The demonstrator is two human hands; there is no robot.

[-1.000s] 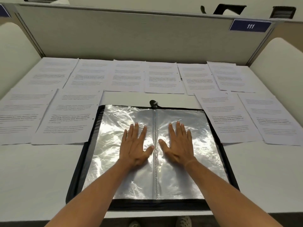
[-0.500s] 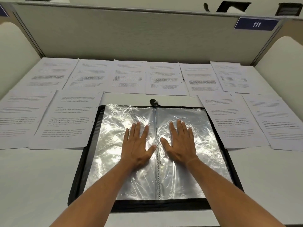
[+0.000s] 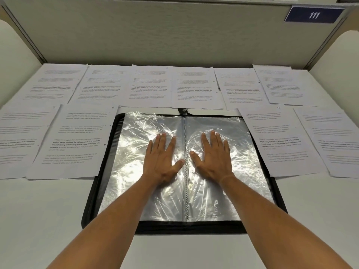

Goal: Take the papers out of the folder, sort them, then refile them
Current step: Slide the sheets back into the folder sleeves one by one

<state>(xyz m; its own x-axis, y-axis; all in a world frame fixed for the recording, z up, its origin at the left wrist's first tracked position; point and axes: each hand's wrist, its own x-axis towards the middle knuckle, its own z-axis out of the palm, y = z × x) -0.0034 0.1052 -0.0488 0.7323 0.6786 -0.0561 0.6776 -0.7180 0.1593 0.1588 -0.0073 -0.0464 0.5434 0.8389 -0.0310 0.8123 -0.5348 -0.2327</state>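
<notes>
Around: printed papers [image 3: 149, 86] ring open folder [image 3: 108, 171] | blue sign [image 3: 313, 15] 111

White counter [image 3: 48, 220] enclosed by a beige back partition [image 3: 165, 35] and curved side panels; dark blue plate [image 3: 313, 15] marked "111" at partition's top right.
</notes>
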